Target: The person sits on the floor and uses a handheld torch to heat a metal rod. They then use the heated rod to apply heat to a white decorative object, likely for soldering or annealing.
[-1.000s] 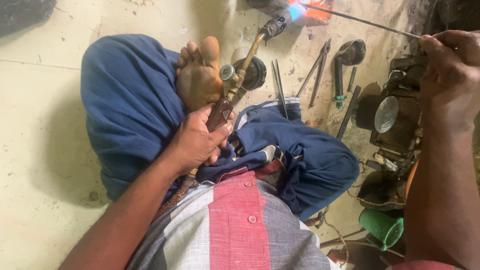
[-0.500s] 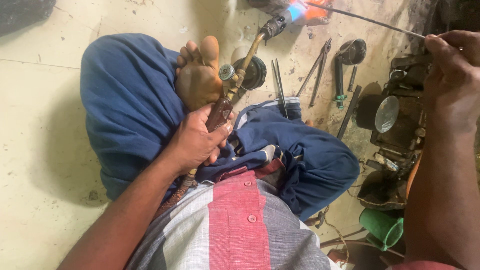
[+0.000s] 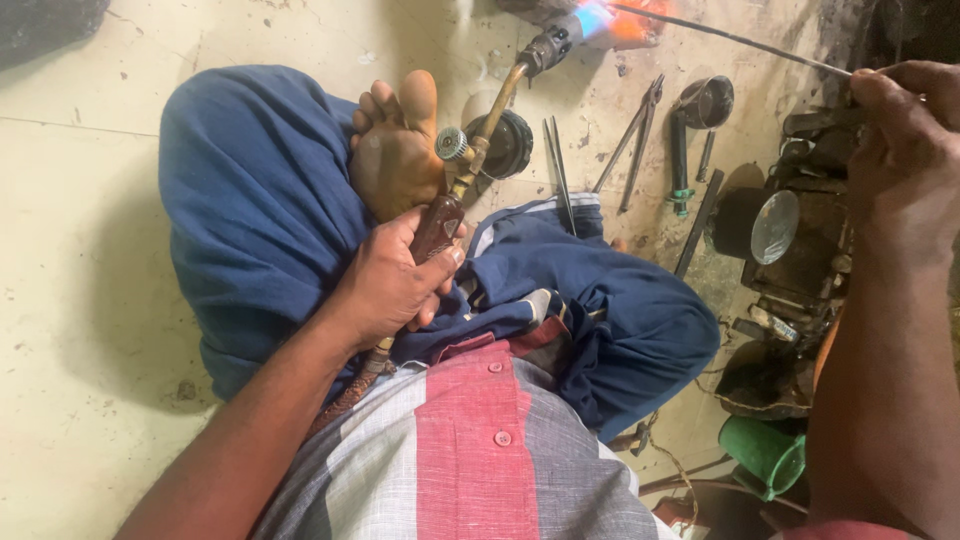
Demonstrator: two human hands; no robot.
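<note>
The left hand [image 3: 395, 285] grips the brass gas torch with brown handle [image 3: 478, 150], fingers wrapped tight. The right hand [image 3: 905, 130] pinches a thin metal rod [image 3: 740, 42] at the frame's right edge. Bare pale floor [image 3: 90, 250] lies open leftward.

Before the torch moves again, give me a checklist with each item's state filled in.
1. Left hand wrapped firmly around the torch handle: ok.
2. Flame pointing away from the bare foot: ok.
3. Right hand gripping the thin rod: ok.
4. Rod tip meeting the flame: ok.
5. Pliers on the floor lying apart from the flame: ok.
6. Hose connection below the handle tight: cannot tell.
</note>
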